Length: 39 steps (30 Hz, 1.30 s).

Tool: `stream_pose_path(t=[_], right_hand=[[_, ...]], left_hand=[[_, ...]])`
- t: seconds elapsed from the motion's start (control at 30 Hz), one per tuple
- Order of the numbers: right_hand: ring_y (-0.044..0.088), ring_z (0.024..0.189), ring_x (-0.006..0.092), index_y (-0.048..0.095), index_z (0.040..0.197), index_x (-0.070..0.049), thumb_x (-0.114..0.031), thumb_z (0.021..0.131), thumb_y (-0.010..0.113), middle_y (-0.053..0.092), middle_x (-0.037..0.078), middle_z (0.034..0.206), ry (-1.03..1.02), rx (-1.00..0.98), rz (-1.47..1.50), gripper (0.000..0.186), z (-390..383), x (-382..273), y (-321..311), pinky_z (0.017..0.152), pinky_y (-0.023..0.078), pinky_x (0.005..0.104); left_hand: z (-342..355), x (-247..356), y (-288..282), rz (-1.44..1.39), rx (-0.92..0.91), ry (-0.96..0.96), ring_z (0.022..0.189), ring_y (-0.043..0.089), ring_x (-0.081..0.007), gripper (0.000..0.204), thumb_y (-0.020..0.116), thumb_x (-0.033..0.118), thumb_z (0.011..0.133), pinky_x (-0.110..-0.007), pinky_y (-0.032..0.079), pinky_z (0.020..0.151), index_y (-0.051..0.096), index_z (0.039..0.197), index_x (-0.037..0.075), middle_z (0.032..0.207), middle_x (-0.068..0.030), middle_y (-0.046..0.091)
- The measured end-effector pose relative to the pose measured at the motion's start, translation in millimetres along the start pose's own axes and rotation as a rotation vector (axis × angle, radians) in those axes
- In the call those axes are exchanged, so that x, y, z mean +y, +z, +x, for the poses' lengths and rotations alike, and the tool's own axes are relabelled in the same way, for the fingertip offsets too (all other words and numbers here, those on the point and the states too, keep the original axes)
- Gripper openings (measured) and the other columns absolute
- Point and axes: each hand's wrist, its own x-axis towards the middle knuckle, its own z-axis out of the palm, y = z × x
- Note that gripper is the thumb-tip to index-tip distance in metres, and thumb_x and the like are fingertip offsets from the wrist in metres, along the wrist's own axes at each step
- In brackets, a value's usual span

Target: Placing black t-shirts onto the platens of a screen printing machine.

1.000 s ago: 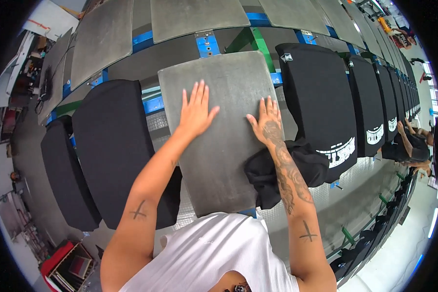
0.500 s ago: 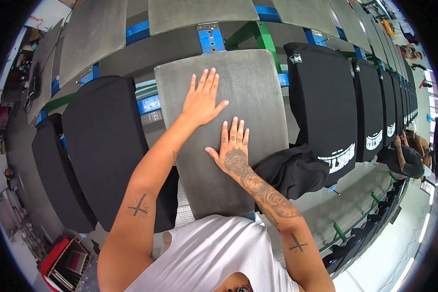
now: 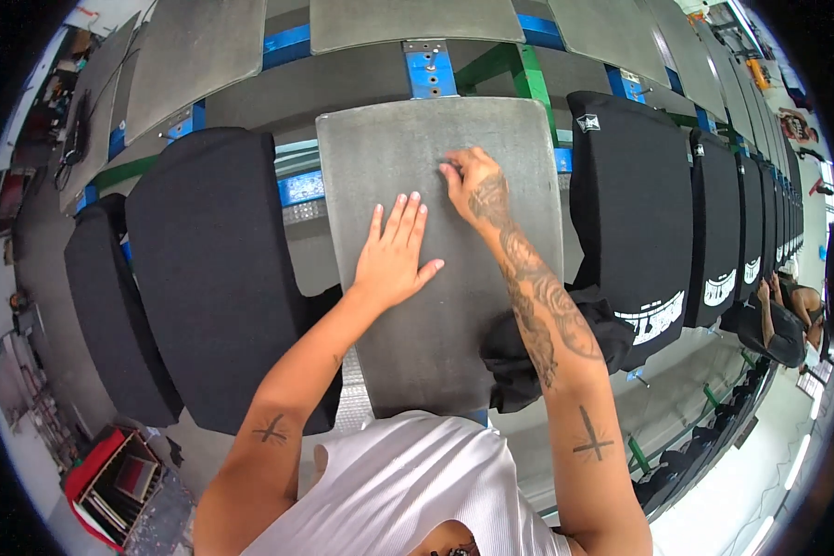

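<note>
Straight ahead lies a bare grey rectangular board (image 3: 435,361), like a garment printing platen. My left hand (image 3: 394,259) rests flat on its middle, fingers stretched out and thumb apart. Farther up the board is my right hand (image 3: 474,185), fingers curled and pinched together against the surface. Whatever those fingertips hold, if anything, is too small to see. Bunched black cloth (image 3: 514,366) hangs at the board's right edge, partly under my right forearm. Beside it, a black shirt (image 3: 632,204) with a white print is stretched over the neighbouring board.
Plain black garments (image 3: 213,278) cover the boards to the left. More shirt-covered boards run off to the right, where another person (image 3: 774,320) works. Bare boards (image 3: 412,23) sit across the far side on blue brackets (image 3: 431,69) and green bars. A red-edged bin (image 3: 111,482) stands lower left.
My right hand has moved up the board and curled from flat to pinched. My left hand has slid back toward me, still flat.
</note>
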Motion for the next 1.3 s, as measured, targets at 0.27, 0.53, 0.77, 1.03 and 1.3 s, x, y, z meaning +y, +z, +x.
stream_pose_path(t=[0.27,0.53,0.77,1.03,1.3], right_hand=[[0.062,0.085,0.0291,0.067,0.088,-0.006,-0.019,0.086,0.061,0.061,0.012,0.089,-0.025,-0.034,-0.163,0.014,27,-6,14,0.074,0.05,0.0401],[0.058,0.095,0.0315,0.059,0.095,-0.005,-0.016,0.089,0.05,0.056,0.014,0.098,-0.033,-0.151,-0.333,0.015,36,-12,19,0.08,0.049,0.0418],[0.059,0.095,0.0326,0.055,0.098,-0.001,-0.011,0.088,0.049,0.055,0.018,0.099,0.056,-0.135,-0.348,0.015,31,-15,14,0.08,0.048,0.0425],[0.06,0.068,0.0145,0.046,0.097,-0.004,0.004,0.087,0.052,0.059,0.007,0.074,0.186,0.204,0.281,0.014,-37,86,-45,0.057,0.051,0.0286],[0.063,0.067,0.0269,0.05,0.104,-0.005,-0.003,0.083,0.056,0.061,0.013,0.073,0.562,0.228,-0.074,0.022,-115,177,-114,0.067,0.051,0.0343]], left_hand=[[-69,12,1,-0.034,-0.101,-0.026,0.139,0.021,-0.0329,0.082,0.049,0.055,0.085,-0.054,0.015,0.111,0.032,0.139,-0.004,0.149,-0.0197,0.023],[-65,-26,-17,0.035,-0.101,-0.199,0.141,0.017,-0.0327,0.082,0.053,0.053,0.085,-0.058,0.01,0.11,0.028,0.141,0.0,0.151,-0.0191,0.02],[58,-67,-18,0.091,0.165,-0.126,0.141,0.018,-0.0279,0.073,0.051,0.046,0.089,-0.055,0.01,0.111,0.028,0.142,0.001,0.151,-0.015,0.021],[102,-54,1,0.138,0.228,-0.166,0.141,0.016,-0.0286,0.08,0.044,0.055,0.089,-0.056,0.01,0.112,0.026,0.143,0.0,0.152,-0.0155,0.02],[30,-32,2,0.094,0.105,-0.086,0.142,0.014,-0.0289,0.083,0.042,0.057,0.088,-0.051,0.01,0.114,0.025,0.143,-0.003,0.152,-0.0174,0.018]])
